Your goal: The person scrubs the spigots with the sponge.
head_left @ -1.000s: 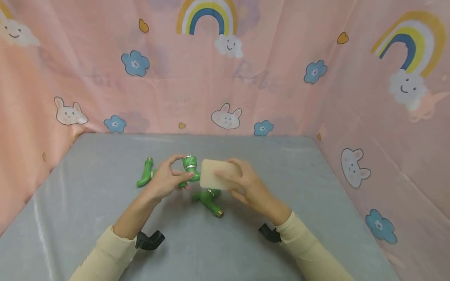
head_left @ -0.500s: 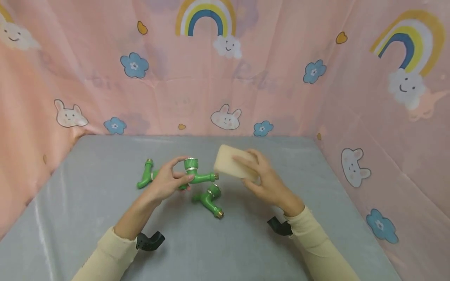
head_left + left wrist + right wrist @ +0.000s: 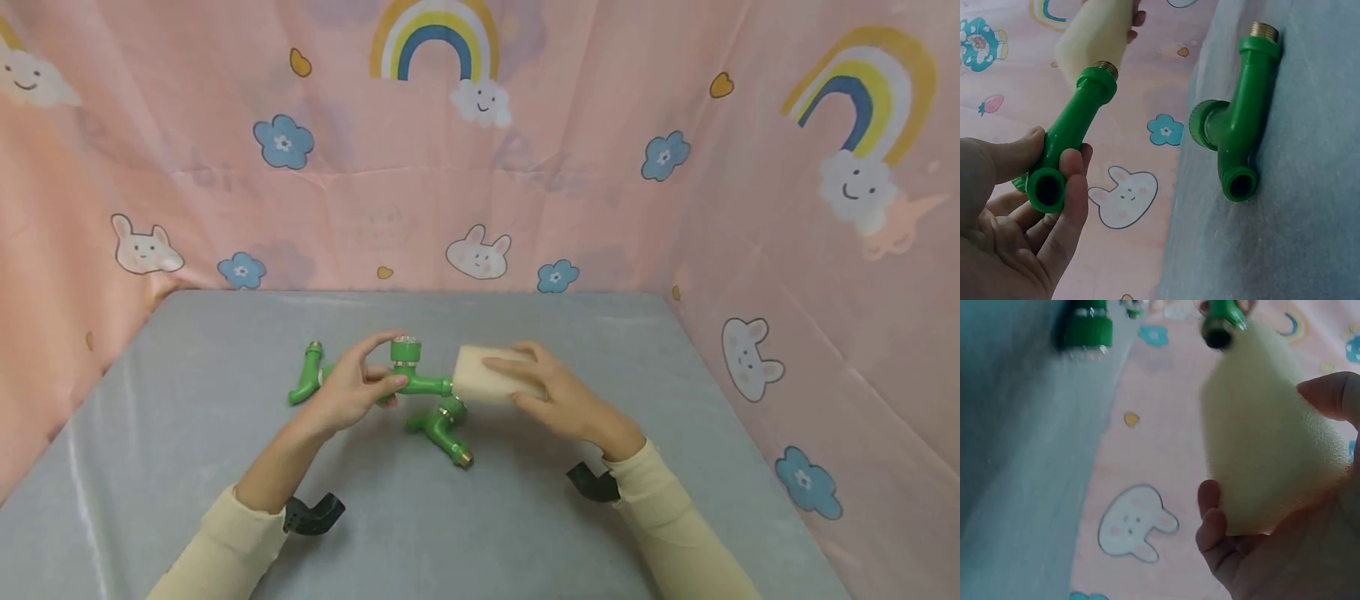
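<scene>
My left hand (image 3: 347,392) holds a green plastic tap (image 3: 426,386), thumb and fingers round its body, with the ribbed knob upward. Its brass threaded end (image 3: 1107,67) points right, towards a cream sponge (image 3: 487,373). That sponge is gripped between the thumb and fingers of my right hand (image 3: 566,404). In the head view the sponge's left edge overlaps the threaded end; whether they touch, I cannot tell. Below them a second green tap (image 3: 441,432) lies on the table. A third green tap (image 3: 306,379) lies beyond my left hand, partly hidden by it.
A grey cloth covers the table (image 3: 465,533). Pink printed curtain (image 3: 570,208) stands behind it and along both sides. Black curved pieces (image 3: 315,514) show by both wrists, the other one (image 3: 592,483) beside the right cuff.
The sponge first moved right and up off the held tap, baring its brass end, then came back down and left against that end in view. My left hand has barely moved.
</scene>
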Motion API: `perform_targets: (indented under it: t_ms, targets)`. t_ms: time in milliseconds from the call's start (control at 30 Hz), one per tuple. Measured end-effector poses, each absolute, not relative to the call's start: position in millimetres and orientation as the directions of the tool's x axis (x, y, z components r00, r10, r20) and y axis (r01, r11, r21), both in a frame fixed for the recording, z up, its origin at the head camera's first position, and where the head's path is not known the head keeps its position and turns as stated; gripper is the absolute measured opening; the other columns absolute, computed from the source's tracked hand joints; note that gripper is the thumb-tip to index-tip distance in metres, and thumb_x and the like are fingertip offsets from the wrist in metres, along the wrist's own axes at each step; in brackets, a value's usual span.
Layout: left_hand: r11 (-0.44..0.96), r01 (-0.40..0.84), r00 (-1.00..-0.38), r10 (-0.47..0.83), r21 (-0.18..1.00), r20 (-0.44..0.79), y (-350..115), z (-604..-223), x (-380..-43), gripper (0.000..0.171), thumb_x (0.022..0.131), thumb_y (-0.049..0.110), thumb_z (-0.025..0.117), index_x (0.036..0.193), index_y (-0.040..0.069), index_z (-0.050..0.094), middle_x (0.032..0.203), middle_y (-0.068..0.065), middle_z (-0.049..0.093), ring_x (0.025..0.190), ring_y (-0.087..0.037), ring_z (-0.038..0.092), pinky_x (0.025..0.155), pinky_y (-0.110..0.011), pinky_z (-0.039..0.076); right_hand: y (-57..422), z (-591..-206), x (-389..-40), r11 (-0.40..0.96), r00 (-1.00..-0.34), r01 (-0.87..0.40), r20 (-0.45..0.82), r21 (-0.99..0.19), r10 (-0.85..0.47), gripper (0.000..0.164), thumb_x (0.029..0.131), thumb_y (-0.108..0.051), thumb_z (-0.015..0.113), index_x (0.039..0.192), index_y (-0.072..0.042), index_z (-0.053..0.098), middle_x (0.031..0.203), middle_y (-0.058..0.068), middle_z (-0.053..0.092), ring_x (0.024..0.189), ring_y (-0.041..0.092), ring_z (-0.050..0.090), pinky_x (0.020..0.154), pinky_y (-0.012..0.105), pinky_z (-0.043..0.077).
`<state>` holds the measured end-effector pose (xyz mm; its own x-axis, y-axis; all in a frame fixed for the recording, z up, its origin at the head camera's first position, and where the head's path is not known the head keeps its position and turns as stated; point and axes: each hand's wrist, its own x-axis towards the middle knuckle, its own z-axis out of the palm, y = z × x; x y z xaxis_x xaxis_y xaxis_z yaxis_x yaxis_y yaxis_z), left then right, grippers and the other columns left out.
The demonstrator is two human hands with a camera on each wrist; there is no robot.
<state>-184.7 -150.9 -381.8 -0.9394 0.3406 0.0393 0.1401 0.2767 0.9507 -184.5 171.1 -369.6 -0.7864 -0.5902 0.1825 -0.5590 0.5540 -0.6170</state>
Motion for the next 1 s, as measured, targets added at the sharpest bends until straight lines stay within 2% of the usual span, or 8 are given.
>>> perform_targets:
  t_ms: [167, 367, 500, 800, 900, 1000]
  targets:
    - [0.300, 0.314, -0.902, 0.390, 0.901, 0.184, -143, -387, -185, 0.062, 0.095, -0.001, 0.066, 0.150, 0.009, 0.038, 0.101, -0.026, 0.075, 0.082, -0.018, 0.073, 0.074, -0.031, 0.061, 175, -367, -187, 0.544, -0.803, -0.533, 0.185, -0.648, -0.566, 0.052, 0.102, -0.019, 0.055, 0.152, -0.029, 0.047, 0.152, 0.015, 0.039, 0.116, 0.033, 0.051, 0.089, 0.044, 0.048]
    - [0.278, 0.405, -0.862, 0.434, 0.871, 0.262, -131, -390, -175, 0.063, 0.095, -0.006, 0.063, 0.147, 0.013, 0.032, 0.122, -0.026, 0.069, 0.110, -0.035, 0.071, 0.088, -0.041, 0.062, 159, -372, -182, 0.471, -0.764, -0.536, 0.166, -0.700, -0.623, 0.049, 0.102, -0.021, 0.056, 0.150, -0.029, 0.050, 0.150, 0.013, 0.043, 0.119, 0.031, 0.052, 0.090, 0.040, 0.051]
    - [0.327, 0.438, -0.862, 0.417, 0.838, 0.288, -127, -391, -170, 0.063, 0.095, -0.006, 0.062, 0.146, 0.015, 0.032, 0.123, -0.025, 0.068, 0.112, -0.037, 0.070, 0.088, -0.046, 0.062, 157, -372, -179, 0.472, -0.775, -0.518, 0.159, -0.713, -0.611, 0.051, 0.098, -0.016, 0.058, 0.148, -0.026, 0.053, 0.149, 0.016, 0.042, 0.120, 0.033, 0.051, 0.089, 0.041, 0.050]
    - [0.436, 0.504, -0.854, 0.377, 0.745, 0.357, -128, -391, -169, 0.060, 0.096, -0.001, 0.065, 0.145, 0.016, 0.035, 0.124, -0.025, 0.070, 0.104, -0.034, 0.072, 0.084, -0.049, 0.060, 182, -360, -185, 0.550, -0.803, -0.463, 0.067, -0.695, -0.592, 0.051, 0.097, -0.013, 0.059, 0.146, -0.028, 0.056, 0.149, 0.015, 0.043, 0.119, 0.033, 0.051, 0.090, 0.039, 0.047]
    - [0.451, 0.519, -0.850, 0.368, 0.727, 0.378, -129, -392, -170, 0.061, 0.096, 0.001, 0.065, 0.146, 0.016, 0.035, 0.125, -0.025, 0.069, 0.106, -0.035, 0.072, 0.086, -0.052, 0.060, 190, -357, -187, 0.545, -0.811, -0.470, 0.095, -0.695, -0.578, 0.051, 0.097, -0.013, 0.059, 0.147, -0.026, 0.055, 0.148, 0.015, 0.042, 0.119, 0.033, 0.050, 0.090, 0.039, 0.047]
    - [0.444, 0.514, -0.853, 0.350, 0.733, 0.387, -128, -392, -171, 0.063, 0.096, 0.003, 0.066, 0.148, 0.019, 0.036, 0.126, -0.025, 0.069, 0.109, -0.038, 0.071, 0.087, -0.054, 0.060, 189, -355, -187, 0.504, -0.810, -0.508, 0.188, -0.698, -0.556, 0.053, 0.097, -0.012, 0.062, 0.148, -0.024, 0.052, 0.149, 0.013, 0.042, 0.118, 0.031, 0.050, 0.089, 0.039, 0.048]
